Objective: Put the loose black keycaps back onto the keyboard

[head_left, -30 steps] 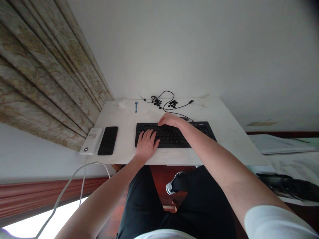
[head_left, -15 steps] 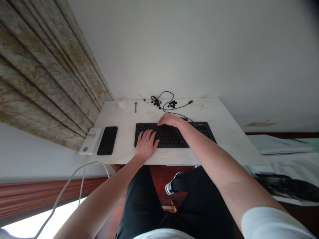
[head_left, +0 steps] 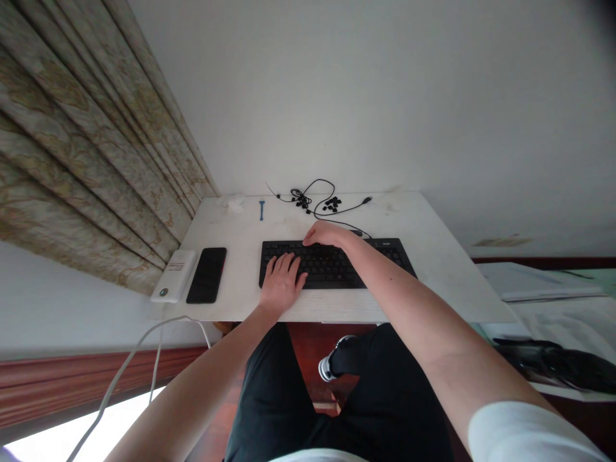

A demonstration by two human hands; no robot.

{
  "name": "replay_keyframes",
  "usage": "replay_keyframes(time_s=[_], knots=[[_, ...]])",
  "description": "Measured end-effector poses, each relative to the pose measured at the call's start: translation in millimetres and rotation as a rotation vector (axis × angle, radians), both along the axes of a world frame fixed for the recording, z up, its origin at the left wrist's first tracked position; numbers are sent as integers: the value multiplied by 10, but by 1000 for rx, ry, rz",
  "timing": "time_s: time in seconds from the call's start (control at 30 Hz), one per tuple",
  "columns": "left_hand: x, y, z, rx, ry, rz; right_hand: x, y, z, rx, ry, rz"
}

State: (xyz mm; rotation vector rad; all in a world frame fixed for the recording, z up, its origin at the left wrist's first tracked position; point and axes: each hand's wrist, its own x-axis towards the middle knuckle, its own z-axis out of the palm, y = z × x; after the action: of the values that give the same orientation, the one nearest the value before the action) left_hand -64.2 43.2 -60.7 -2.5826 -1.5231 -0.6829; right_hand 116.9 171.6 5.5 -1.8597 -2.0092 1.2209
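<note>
A black keyboard (head_left: 332,277) lies near the front of a white desk (head_left: 433,256). My left hand (head_left: 282,281) rests palm down on its left part, fingers spread. Bent at the wrist, my right hand (head_left: 323,233) reaches over the upper edge of the keyboard. Its fingers point down and are pressed together at the top key row; whatever is between them is too small or hidden to name. Behind the keyboard lie several loose black keycaps (head_left: 332,204) and a coiled black cable (head_left: 320,180) with a USB plug (head_left: 366,200).
A small blue tool (head_left: 262,210) lies at the back left, near crumpled white tissue (head_left: 233,204). On the left are a black phone (head_left: 206,276) and a white power bank (head_left: 176,276). A curtain (head_left: 96,128) hangs at the left, and a white cord (head_left: 129,359) loops below the desk.
The whole view has shifted slightly, so the desk sits a little lower. Both hands keep nearly the same places on the keyboard.
</note>
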Motion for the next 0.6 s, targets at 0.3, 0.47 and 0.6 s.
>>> replay_keyframes(time_s=[0.3, 0.47, 0.6], knots=[[2, -10, 6, -1, 6, 0, -50, 27, 54, -29, -77, 45], [4, -11, 7, 0, 20, -3, -53, 124, 31, -11, -162, 67], [6, -12, 21, -16, 34, -1, -57, 195, 38, -90, -241, 170]])
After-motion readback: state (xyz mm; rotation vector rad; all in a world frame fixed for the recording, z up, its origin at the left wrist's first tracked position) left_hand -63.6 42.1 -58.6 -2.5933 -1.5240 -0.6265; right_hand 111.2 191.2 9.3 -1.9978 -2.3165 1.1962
